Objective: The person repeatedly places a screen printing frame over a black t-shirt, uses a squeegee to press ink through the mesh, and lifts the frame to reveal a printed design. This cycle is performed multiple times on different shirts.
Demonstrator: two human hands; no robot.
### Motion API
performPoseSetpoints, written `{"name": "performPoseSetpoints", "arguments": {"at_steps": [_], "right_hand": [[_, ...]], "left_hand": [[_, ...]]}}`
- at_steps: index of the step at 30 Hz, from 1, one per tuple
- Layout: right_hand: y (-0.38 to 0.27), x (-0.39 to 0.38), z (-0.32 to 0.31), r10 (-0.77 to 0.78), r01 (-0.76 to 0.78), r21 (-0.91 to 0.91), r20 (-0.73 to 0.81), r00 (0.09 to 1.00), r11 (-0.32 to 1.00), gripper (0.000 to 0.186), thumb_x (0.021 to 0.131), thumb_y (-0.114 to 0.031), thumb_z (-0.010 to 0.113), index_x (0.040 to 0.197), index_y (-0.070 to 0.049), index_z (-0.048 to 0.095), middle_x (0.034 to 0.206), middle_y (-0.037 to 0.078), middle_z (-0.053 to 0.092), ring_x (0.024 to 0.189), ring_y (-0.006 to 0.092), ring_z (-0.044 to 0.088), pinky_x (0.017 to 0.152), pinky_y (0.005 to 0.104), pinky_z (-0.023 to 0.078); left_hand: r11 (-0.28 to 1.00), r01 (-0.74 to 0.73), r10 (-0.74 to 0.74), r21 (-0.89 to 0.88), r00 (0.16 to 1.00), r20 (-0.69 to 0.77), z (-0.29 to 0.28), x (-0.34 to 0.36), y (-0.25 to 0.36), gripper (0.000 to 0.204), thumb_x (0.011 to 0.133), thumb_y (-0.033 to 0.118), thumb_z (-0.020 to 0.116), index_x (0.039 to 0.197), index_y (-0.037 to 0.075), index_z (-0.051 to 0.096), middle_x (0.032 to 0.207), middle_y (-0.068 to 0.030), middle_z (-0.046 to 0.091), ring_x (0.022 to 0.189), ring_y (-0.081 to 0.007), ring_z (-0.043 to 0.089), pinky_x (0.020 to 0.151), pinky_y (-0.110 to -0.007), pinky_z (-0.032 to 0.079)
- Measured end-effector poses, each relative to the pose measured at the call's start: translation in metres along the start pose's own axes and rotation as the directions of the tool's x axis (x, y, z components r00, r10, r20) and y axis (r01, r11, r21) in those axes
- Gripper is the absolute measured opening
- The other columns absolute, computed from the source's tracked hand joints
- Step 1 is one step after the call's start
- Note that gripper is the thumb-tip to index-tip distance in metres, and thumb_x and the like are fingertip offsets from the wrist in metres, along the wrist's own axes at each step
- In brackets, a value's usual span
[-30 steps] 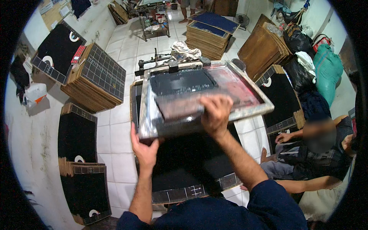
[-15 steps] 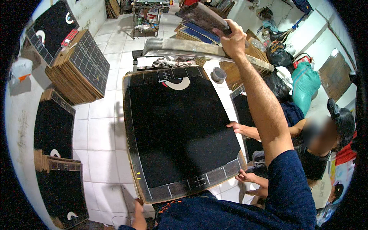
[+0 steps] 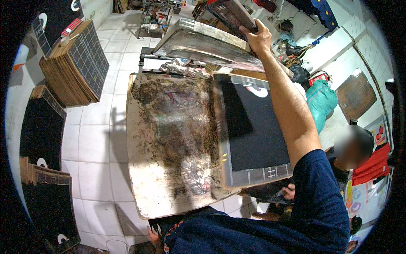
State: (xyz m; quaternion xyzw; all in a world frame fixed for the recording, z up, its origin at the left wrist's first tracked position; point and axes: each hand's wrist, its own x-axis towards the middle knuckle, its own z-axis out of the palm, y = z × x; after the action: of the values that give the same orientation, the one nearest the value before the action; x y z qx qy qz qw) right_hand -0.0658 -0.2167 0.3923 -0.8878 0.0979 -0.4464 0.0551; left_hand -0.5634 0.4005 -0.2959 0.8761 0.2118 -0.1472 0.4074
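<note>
My raised right hand (image 3: 259, 37) is closed around a dark wooden squeegee (image 3: 232, 16) at the top. Just beside that hand stands a tilted screen-printing frame (image 3: 203, 42); whether my fingers also touch it I cannot tell. Below lies a stained, worn printing table top (image 3: 173, 135). A board with a black fabric panel (image 3: 258, 127) overlaps its right side, with a pale curved print near its far edge. My left hand (image 3: 154, 238) is low at the table's near left corner, its fingers partly hidden.
A co-worker's hand (image 3: 289, 191) is by the board's near right corner. At left stand a stack of boards (image 3: 76, 67) and black-panelled boards (image 3: 42, 131) on the tiled floor (image 3: 95, 144). A teal sack (image 3: 321, 101) and bags lie at right.
The board with the black panel has slid right, baring the stained table top. The frame shows more of its face, and my right hand still holds the squeegee up. The co-worker has shifted.
</note>
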Motion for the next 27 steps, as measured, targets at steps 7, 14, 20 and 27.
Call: {"name": "performPoseSetpoints", "arguments": {"at_steps": [7, 14, 20, 27], "right_hand": [[0.008, 0.010, 0.005, 0.007, -0.007, -0.052, 0.003, 1.000, 0.999, 0.057, 0.078, -0.054, 0.089, 0.120, -0.019, 0.073, 0.100, 0.012, 0.079, 0.097, 0.0304, 0.077, 0.088, 0.0437, 0.059], [0.005, 0.016, 0.009, -0.043, 0.043, -0.001, -0.071, 0.997, 0.999, 0.049, 0.079, -0.039, 0.087, 0.119, -0.014, 0.072, 0.112, 0.013, 0.076, 0.110, 0.0337, 0.071, 0.096, 0.0490, 0.053], [-0.012, 0.011, -0.004, -0.003, 0.009, 0.166, -0.037, 0.999, 0.986, 0.041, 0.078, -0.024, 0.087, 0.113, -0.008, 0.072, 0.103, 0.016, 0.075, 0.102, 0.0379, 0.071, 0.088, 0.0473, 0.054], [-0.010, 0.005, -0.004, -0.008, 0.011, 0.069, -0.055, 0.998, 0.998, 0.047, 0.082, -0.035, 0.085, 0.121, -0.012, 0.072, 0.118, 0.014, 0.073, 0.116, 0.0359, 0.064, 0.101, 0.0497, 0.046]], "left_hand": [[0.806, 0.143, -0.227, 0.574, 0.971, 0.077, -0.067, 0.005, -0.001, 0.030, 0.082, 0.017, 0.075, 0.109, 0.005, 0.071, 0.101, -0.0246, 0.073, 0.094, -0.0460, 0.069, 0.085, -0.052, 0.054], [0.997, -0.078, 0.076, 0.012, 0.925, -0.371, -0.176, 0.071, 0.171, 0.031, 0.092, 0.021, 0.076, 0.108, -0.005, 0.074, 0.101, -0.0254, 0.075, 0.095, -0.0435, 0.071, 0.085, -0.050, 0.054], [0.782, -0.582, 0.528, 0.222, 0.431, -0.731, -0.208, 0.122, 0.393, 0.022, 0.091, 0.014, 0.079, 0.098, -0.006, 0.074, 0.087, -0.0194, 0.070, 0.080, -0.0379, 0.066, 0.074, -0.045, 0.052], [0.695, -0.639, 0.626, 0.330, 0.312, -0.715, -0.262, -0.041, 0.522, 0.009, 0.088, 0.000, 0.079, 0.096, -0.004, 0.076, 0.080, -0.0114, 0.066, 0.071, -0.0264, 0.061, 0.065, -0.038, 0.048]]}}
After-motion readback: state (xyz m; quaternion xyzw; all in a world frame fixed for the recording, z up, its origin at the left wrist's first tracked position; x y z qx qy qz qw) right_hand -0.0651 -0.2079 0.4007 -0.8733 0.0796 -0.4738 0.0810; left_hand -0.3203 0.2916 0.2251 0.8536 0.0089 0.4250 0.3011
